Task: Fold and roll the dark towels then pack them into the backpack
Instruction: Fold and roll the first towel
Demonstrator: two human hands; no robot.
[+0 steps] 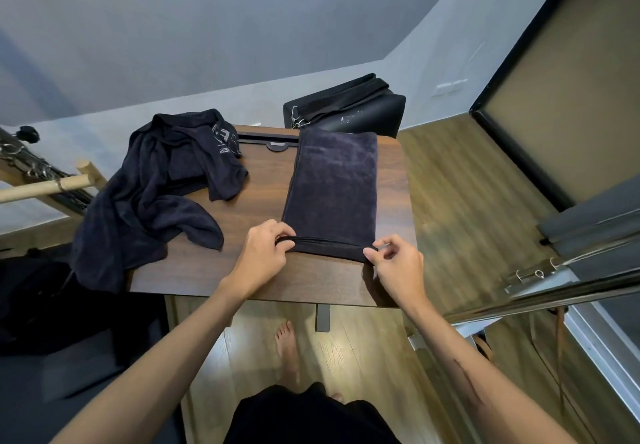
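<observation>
A dark towel, folded into a long strip, lies flat on the right half of the wooden table, running from the far edge toward me. Its near end is turned over into a thin first roll. My left hand pinches the left corner of that rolled edge. My right hand pinches the right corner with thumb and fingertips. A heap of unfolded dark towels sprawls over the table's left side and hangs off its left edge. The black backpack stands just behind the table's far right corner.
A wooden rack with metal clips stands left of the table. A glass door with a dark frame and metal rails are on the right. My bare foot is on the wooden floor under the table's near edge.
</observation>
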